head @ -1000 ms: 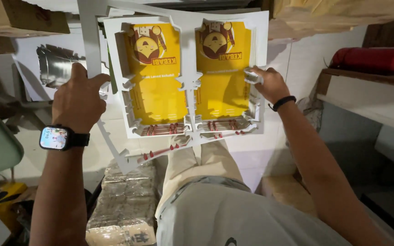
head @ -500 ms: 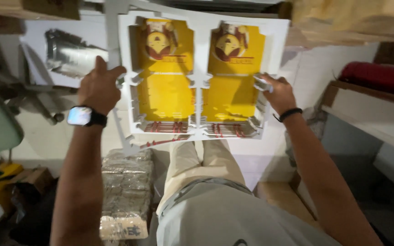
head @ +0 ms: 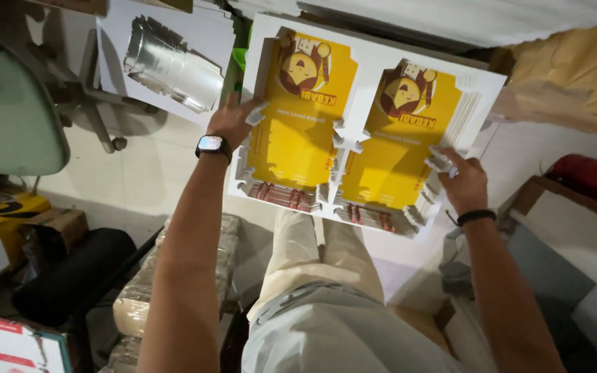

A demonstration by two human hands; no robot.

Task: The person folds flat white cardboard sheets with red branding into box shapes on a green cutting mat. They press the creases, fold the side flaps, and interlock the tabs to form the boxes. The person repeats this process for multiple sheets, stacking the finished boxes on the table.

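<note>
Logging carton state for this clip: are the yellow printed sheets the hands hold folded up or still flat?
Flat. The stack of yellow sheets lies unfolded, held at its edges by the left hand and right hand.

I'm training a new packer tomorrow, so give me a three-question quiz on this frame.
1. True or false: the left hand wears a watch.
2. What does the right hand grip?
A. the red cylinder
B. the edge of the stack of die-cut sheets
C. the green chair
3. How many yellow printed panels show on the top sheet?

Key: 1 true; 2 B; 3 two.
</note>
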